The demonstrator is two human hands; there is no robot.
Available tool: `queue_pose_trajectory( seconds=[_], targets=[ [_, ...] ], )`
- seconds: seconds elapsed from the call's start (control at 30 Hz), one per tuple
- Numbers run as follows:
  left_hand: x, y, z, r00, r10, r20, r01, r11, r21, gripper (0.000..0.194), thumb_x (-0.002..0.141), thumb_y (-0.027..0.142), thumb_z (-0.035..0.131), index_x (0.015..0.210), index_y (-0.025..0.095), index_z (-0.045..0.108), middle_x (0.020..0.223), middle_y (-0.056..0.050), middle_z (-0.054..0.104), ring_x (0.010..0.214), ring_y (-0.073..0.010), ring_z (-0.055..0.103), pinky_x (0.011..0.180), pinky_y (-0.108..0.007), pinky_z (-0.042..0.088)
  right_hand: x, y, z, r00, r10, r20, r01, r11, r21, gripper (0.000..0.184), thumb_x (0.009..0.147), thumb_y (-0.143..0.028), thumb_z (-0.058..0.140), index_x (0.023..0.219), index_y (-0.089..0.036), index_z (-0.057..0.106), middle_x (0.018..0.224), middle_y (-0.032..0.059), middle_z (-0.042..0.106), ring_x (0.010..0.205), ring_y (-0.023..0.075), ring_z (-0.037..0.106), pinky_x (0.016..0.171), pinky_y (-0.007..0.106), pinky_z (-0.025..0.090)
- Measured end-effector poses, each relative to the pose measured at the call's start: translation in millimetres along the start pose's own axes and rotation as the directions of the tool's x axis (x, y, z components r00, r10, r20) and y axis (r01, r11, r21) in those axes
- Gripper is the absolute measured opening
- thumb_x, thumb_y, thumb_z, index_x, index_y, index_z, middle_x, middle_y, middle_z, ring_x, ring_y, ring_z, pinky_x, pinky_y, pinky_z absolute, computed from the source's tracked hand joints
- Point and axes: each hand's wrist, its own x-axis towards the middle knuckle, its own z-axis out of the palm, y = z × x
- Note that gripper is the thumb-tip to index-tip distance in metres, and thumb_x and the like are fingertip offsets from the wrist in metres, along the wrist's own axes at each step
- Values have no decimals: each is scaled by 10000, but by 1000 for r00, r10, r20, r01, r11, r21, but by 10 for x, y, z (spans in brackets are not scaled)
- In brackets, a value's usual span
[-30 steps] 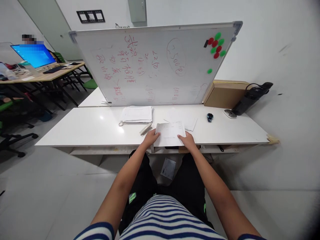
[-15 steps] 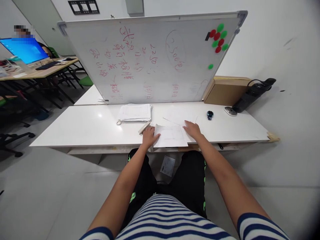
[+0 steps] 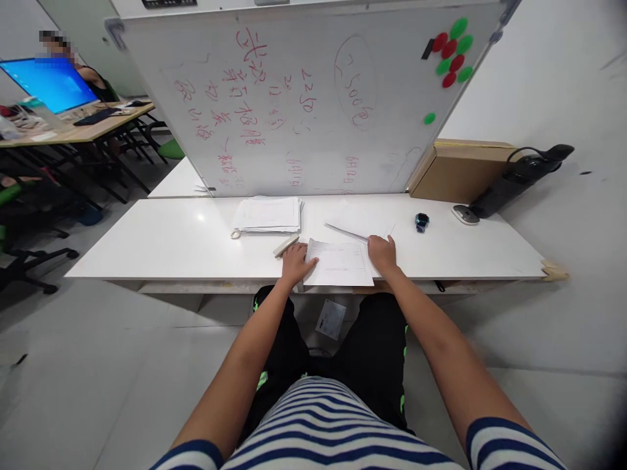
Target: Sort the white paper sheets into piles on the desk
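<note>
1. In the head view, we saw the printed paper (image 3: 337,264) flat on the surface (image 3: 147,241), its near edge passing slightly over the border.
2. Our left hand (image 3: 296,263) lay with fingers spread beside a pale stapler-like tool (image 3: 286,245), the thumb on the paper's left margin.
3. Our right hand (image 3: 382,253) was curled at the end of a second sheet (image 3: 343,230), whose edge stood a little raised; we could not tell whether the fingers pinched it.
4. We judged both papers light, thin and easy to crease, likely to slide; the side edges seemed the best place to hold.
5. The right fingertips were hidden, the print was too small to read, and the second sheet's outline melted into the white.
</note>
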Motion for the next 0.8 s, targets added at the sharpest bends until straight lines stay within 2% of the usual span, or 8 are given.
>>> queue_pose_trajectory(
  seconds=[0.17,0.37,0.47,0.57,0.63,0.7,0.77,0.8],
  targets=[
    [4,6,-2,1000,-5,-5,5,1000,4,448,811,482,575,1175,221,574,1297,-93,537,1202,-302,443,979,-423,341,12,-5,3,998,-25,-55,25,1000,3,413,949,-221,226,1052,-122,614,949,138,659,874,241,572,1094,488,138],
    [5,-11,14,1000,5,-18,-5,1000,-14,434,807,488,580,1150,222,582,1295,-91,540,1197,-310,447,973,-430,342,23,16,7,1000,11,-10,-11,999,-51,398,922,-159,247,1164,-128,561,956,141,652,875,249,566,1079,525,146],
    [4,-13,11,1000,5,-19,-5,1000,-7,432,812,493,571,1151,225,580,1296,-89,541,1197,-309,448,976,-428,340,101,59,-11,998,32,55,-27,996,-86,433,909,-128,255,1283,-88,468,993,173,641,901,259,575,1022,524,242],
    [2,-4,0,1000,-5,-16,5,1000,5,435,812,492,573,1160,231,578,1299,-85,539,1203,-305,444,978,-420,343,205,109,-48,994,4,112,6,996,-85,444,929,-210,265,1327,-96,426,1252,229,540,1045,311,536,936,516,339],
    [0,4,-9,1000,-16,-7,16,1000,9,443,813,492,571,1170,230,576,1300,-87,537,1205,-303,442,979,-417,342,263,146,-65,990,-35,135,49,994,-100,447,935,-237,262,1337,-127,424,1411,211,415,1182,332,458,970,550,305],
    [0,9,-14,1000,-17,0,17,1000,5,446,814,492,570,1171,226,576,1301,-88,536,1204,-303,441,983,-419,339,296,191,-60,987,-52,153,69,991,-113,454,939,-242,254,1356,-153,412,1476,171,347,1312,319,337,1044,583,195],
    [1,8,-13,1000,-14,1,14,1000,-1,443,811,491,574,1165,224,580,1301,-86,536,1204,-302,442,986,-421,336,300,244,-32,983,1,185,14,997,-81,477,950,-291,247,1389,-159,380,1494,154,327,1382,298,235,1076,597,117],
    [1,7,-11,1000,-13,-1,13,1000,-3,440,810,490,575,1162,226,581,1301,-85,536,1205,-302,442,986,-420,337,292,271,-13,978,49,203,-40,998,-48,499,954,-334,245,1407,-155,356,1501,153,312,1393,297,215,1077,603,115]
  ],
)
